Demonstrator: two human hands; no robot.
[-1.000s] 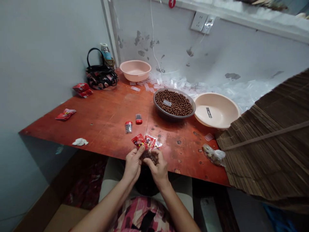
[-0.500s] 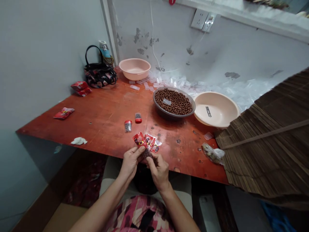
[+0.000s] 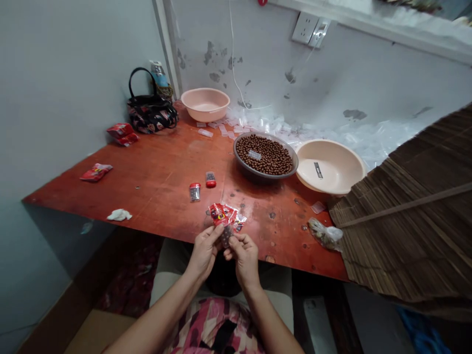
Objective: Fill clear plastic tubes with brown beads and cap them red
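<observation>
A small clear plastic box [image 3: 226, 237] filled with dark brown balls is pinched between my two hands above the table's front edge. My left hand [image 3: 205, 248] has its thumb and fingers at the box's upper left. On the lower right side, my right hand [image 3: 243, 253] grips it with thumb and fingers. Just beyond my fingertips are shiny red printed packets [image 3: 229, 214], overlapping; I cannot tell whether my left fingers touch the nearest one. Two filled clear boxes with red caps, one standing nearer [image 3: 195, 192] and one farther [image 3: 210, 180], sit past the packets.
A dark basin [image 3: 263, 156] full of brown balls stands beside a pale basin [image 3: 332, 167]. Empty clear boxes [image 3: 280, 127] heap along the wall. A pink basin [image 3: 205, 105], handbag [image 3: 152, 114], tied plastic bag [image 3: 326, 235] and cardboard [image 3: 409, 216] surround the red-brown tabletop [image 3: 162, 162].
The red packet above my left thumb has shifted right, over the other packets. The box of balls now shows more fully between my fingers, turned more upright.
</observation>
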